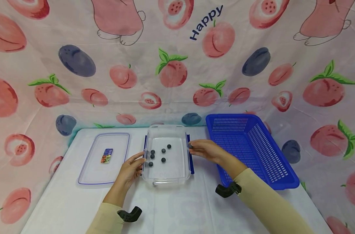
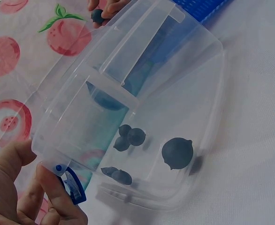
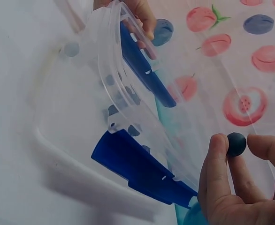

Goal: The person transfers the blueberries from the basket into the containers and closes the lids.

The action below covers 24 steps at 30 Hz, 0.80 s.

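A clear plastic box (image 1: 177,169) with blue side latches stands in the middle of the table. Several blueberries (image 1: 163,160) lie loose on its floor, mostly toward the left. My left hand (image 1: 129,172) grips the box's left rim, thumb above and fingers by the blue latch (image 2: 75,185) in the left wrist view. Just outside the right rim, my right hand (image 1: 208,150) pinches one blueberry (image 3: 236,144) between thumb and fingertips. The right wrist view shows that berry apart from the box, beyond its open right latch (image 3: 137,164).
A clear lid (image 1: 89,172) with a blue seal and a small colourful label (image 1: 107,156) lies flat at the left. At the right sits a blue perforated basket (image 1: 282,186), under my right forearm. A fruit-print cloth (image 1: 171,94) hangs behind the table.
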Motion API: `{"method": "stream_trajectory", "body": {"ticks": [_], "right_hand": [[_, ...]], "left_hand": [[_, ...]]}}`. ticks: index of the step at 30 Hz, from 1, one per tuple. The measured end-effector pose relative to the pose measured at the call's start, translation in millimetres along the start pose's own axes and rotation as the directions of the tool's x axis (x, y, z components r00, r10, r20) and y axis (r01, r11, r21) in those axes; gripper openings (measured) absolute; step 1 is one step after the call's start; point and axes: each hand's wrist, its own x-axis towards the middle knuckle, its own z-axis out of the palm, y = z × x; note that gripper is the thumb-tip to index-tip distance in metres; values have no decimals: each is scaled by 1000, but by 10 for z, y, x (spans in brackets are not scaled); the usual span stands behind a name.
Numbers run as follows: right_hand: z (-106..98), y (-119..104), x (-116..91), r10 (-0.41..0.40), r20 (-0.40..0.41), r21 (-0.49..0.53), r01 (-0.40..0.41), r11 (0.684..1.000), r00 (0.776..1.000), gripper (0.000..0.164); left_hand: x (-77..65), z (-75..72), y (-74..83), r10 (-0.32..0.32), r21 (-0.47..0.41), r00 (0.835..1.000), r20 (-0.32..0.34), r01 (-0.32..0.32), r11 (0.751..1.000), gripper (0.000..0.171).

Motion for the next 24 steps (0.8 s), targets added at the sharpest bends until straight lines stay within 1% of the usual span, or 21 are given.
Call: {"method": "stream_trajectory", "body": {"ticks": [7,16,20,24], "right_hand": [[111,42,99,10,12,-24,-10,1000,1000,43],[298,27,193,44,-17,-87,-45,995,999,42],[356,9,256,47,-24,-100,-50,994,999,41],[397,-18,325,53,-51,-122,-59,991,997,38]], "left_hand": [[-11,9,3,-2,-4,1000,2,2,1000,52],[-16,8,11,-6,3,1000,10,6,1000,54],[-9,-1,1,-9,7,1000,8,9,1000,54],[-1,-9,8,-7,9,1000,9,7,1000,54]]}}
